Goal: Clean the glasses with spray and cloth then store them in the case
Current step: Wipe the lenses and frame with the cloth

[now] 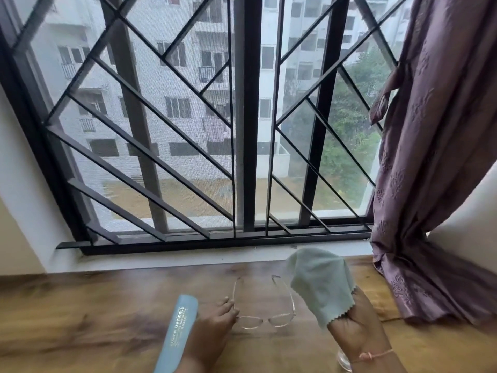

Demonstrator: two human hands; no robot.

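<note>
The left hand (212, 329) pinched the glasses (279, 320) at one hinge — the right hand's (355, 327) grip held the pale green cloth (320, 281); the blue case (174, 337) lay beside the left hand.

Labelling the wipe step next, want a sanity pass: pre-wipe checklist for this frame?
1. Left hand pinches glasses at frame corner: ok.
2. Right hand grips cloth: ok.
3. Lenses already sprayed: cannot tell.
4. Spray bottle located: cannot tell, only a clear object under the right wrist.
5. Case within reach on the table, beside left hand: ok.
</note>
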